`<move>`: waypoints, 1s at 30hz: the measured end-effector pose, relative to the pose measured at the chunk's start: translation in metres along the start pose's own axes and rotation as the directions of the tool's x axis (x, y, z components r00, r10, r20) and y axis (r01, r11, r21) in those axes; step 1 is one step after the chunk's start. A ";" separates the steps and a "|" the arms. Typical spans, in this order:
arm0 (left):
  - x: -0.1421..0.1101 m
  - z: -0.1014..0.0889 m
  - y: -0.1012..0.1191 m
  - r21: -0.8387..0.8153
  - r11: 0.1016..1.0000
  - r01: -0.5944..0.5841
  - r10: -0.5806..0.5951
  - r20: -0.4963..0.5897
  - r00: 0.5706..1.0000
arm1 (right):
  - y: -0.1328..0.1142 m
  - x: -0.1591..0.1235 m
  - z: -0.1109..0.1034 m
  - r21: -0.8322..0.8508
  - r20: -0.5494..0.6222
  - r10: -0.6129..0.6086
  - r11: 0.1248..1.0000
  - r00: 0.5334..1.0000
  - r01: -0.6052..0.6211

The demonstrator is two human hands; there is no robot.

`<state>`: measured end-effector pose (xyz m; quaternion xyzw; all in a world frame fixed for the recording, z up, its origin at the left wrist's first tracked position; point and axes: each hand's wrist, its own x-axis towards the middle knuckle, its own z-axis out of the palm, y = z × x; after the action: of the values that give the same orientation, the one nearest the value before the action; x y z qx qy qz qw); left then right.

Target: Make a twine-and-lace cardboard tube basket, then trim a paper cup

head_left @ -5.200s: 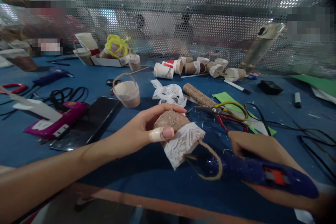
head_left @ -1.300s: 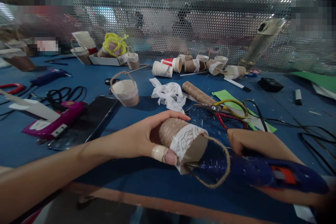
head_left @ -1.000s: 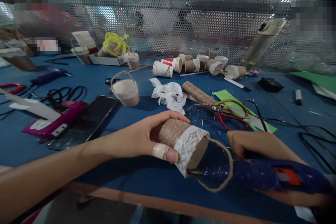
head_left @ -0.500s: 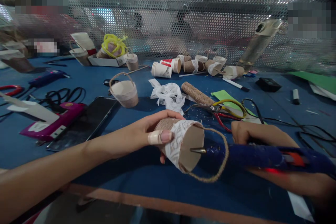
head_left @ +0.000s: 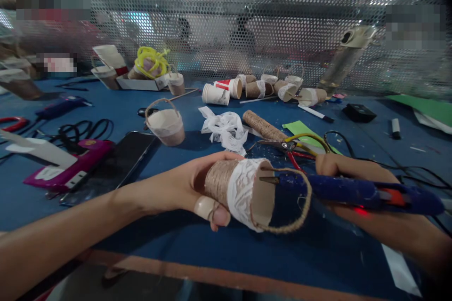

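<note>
The left hand (head_left: 187,183) is curled around a twine-wrapped cup basket (head_left: 243,193) at the centre of the frame. Its bandaged thumb (head_left: 206,209) presses along the near side, while its fingers are mostly hidden behind. The right hand (head_left: 367,169), at centre right, is closed around a blue hot-glue gun (head_left: 342,189); its finger positions underneath are hard to make out.

The basket lies on its side in the grip, long axis running roughly left to right and dipping slightly rightward. Its lace-trimmed mouth faces the right of the frame, and the twine handle (head_left: 282,230) loops out that way. The gun points left, its metal nozzle (head_left: 270,179) overlapping the upper part of the mouth; whether the tip touches the wall cannot be told.

Above centre, a paper cup (head_left: 226,86) bears a white-on-red label, too small to read.
</note>
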<state>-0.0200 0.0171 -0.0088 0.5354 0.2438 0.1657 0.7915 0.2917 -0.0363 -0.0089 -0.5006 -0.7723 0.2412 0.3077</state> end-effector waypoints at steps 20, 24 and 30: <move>-0.002 -0.010 -0.002 0.048 0.966 -0.254 0.257 -0.097 0.961 | -0.002 0.001 -0.006 0.026 -0.044 -0.042 0.999 0.998 0.043; 0.000 -0.008 0.000 0.030 0.953 -0.302 0.303 -0.116 0.946 | -0.001 0.000 -0.006 0.019 -0.073 -0.039 0.999 0.997 0.040; 0.001 -0.011 -0.002 0.014 0.959 -0.285 0.285 -0.090 0.954 | -0.003 0.002 -0.004 0.005 -0.147 -0.014 1.000 0.989 0.014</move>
<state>-0.0249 0.0251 -0.0142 0.5571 0.2000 0.3021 0.7472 0.2919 -0.0350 -0.0034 -0.5107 -0.7503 0.2038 0.3670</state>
